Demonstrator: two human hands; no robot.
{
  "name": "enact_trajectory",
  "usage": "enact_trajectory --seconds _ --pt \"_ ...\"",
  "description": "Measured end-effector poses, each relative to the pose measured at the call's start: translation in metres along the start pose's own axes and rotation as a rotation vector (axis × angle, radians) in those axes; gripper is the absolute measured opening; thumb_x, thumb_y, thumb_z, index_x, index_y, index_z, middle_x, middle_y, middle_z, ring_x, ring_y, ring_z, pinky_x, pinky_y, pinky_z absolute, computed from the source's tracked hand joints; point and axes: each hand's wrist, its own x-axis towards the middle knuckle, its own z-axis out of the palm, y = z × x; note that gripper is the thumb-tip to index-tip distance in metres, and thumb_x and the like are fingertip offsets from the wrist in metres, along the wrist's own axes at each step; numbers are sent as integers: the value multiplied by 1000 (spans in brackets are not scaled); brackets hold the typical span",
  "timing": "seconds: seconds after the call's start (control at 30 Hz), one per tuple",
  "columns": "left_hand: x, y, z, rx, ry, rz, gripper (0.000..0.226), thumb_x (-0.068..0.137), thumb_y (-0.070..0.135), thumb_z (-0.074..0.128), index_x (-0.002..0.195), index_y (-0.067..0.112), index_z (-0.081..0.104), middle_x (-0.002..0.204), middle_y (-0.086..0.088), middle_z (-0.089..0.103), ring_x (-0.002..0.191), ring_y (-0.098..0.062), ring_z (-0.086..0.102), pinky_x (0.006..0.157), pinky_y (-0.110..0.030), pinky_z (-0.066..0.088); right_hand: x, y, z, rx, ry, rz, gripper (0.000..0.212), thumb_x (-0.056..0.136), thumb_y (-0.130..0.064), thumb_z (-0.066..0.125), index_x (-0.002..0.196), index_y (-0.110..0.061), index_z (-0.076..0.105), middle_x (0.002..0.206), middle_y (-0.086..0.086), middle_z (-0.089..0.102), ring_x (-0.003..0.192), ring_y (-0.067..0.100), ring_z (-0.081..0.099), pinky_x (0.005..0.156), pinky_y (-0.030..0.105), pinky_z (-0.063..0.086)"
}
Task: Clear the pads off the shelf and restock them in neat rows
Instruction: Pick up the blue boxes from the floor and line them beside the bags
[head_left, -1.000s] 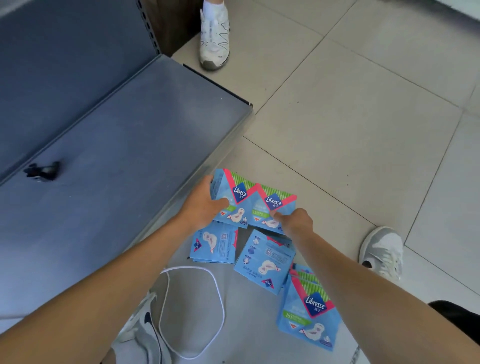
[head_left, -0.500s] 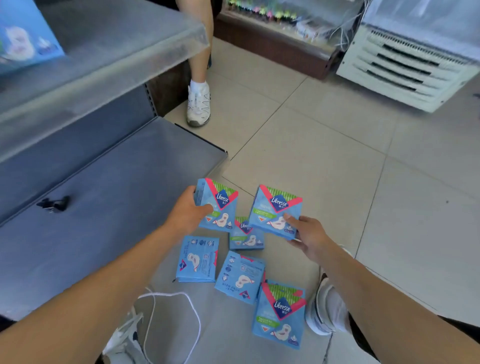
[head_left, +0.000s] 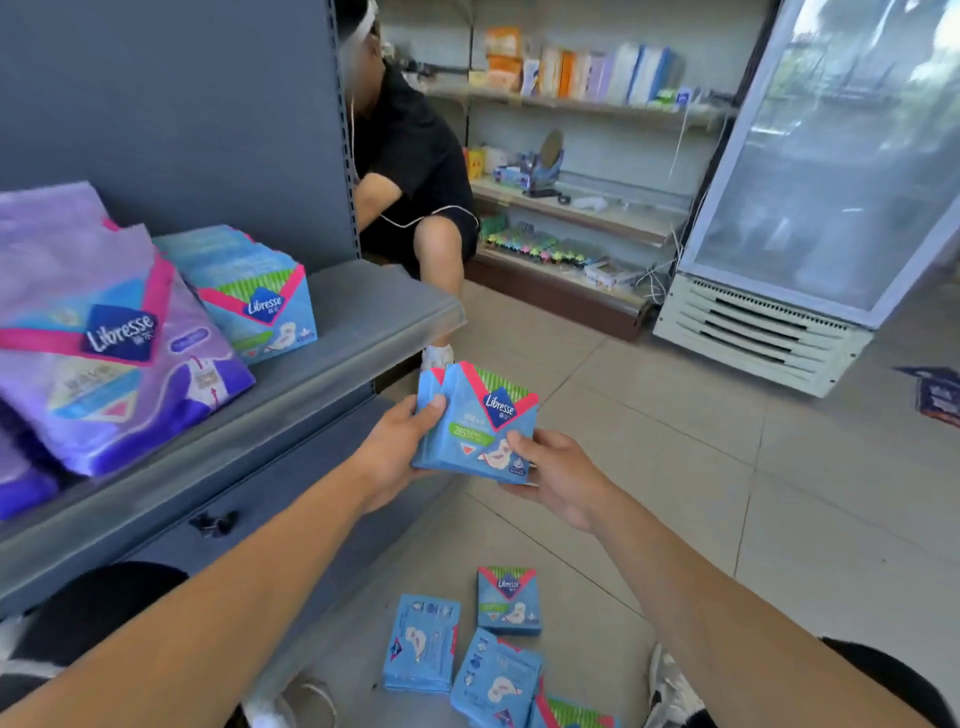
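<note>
Two blue Libresse pad packs (head_left: 475, 423) are pressed together upright in the air just off the grey shelf's front edge (head_left: 291, 410). My left hand (head_left: 397, 447) grips their left side and my right hand (head_left: 558, 475) holds their lower right corner. On the shelf a row of blue packs (head_left: 254, 291) stands beside large purple packs (head_left: 98, 332). Several more blue packs (head_left: 467, 649) lie on the floor tiles below my arms.
A person in black (head_left: 415, 171) crouches behind the shelf's end. A lower grey shelf (head_left: 291, 488) carries a small black clip (head_left: 213, 522). A glass-door fridge (head_left: 831, 182) stands at the right, stocked shelves (head_left: 571, 171) at the back. My shoe (head_left: 670, 686) rests near the floor packs.
Both hands rose from the floor with one pack each and brought the two packs together. My view tilted up from the floor to the shelf.
</note>
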Motion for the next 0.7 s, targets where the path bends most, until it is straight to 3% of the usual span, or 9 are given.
enact_trajectory --seconds 0.07,0.23,0.4,0.5,0.6,0.7 --pt "-5 26 -2 65 -10 38 38 95 43 54 124 18 55 116 -3 70 105 -23 68 92 -44 53 5 -20 14 -30 -20 -47 25 97 -23 57 117 -8 60 110 9 71 94 23 69 79 35 56" --pt "-7 97 -27 215 101 153 38 87 33 70 116 17 52 111 -2 71 97 -19 71 91 -42 55 27 -84 54 -56 -33 -198 30 94 -20 62 121 -7 58 113 13 71 100 26 70 77 33 57" --pt "0 159 -65 508 258 339 45 83 40 70 118 17 56 113 2 70 101 -17 68 85 -35 54 64 -150 92 -101 -82 -354 30 88 -12 69 115 -15 56 111 8 72 98 27 71 88 45 56" --pt "13 182 -89 711 442 384 52 90 28 67 136 21 44 119 3 65 105 -19 64 88 -34 51 91 -187 118 -192 -159 -422 45 74 -21 80 114 -24 57 116 7 70 103 27 69 90 47 55" --pt "24 205 -105 850 533 349 89 90 20 66 155 30 6 113 -2 59 102 -25 59 83 -32 46 125 -216 139 -310 -214 -452 56 70 -24 80 120 -26 55 117 6 69 105 25 68 91 48 54" --pt "38 227 -123 933 588 313 85 89 21 68 151 34 11 91 -4 53 88 -31 59 69 -32 44 160 -239 155 -359 -273 -456 50 84 -4 71 127 -15 50 110 6 69 98 23 69 90 44 55"
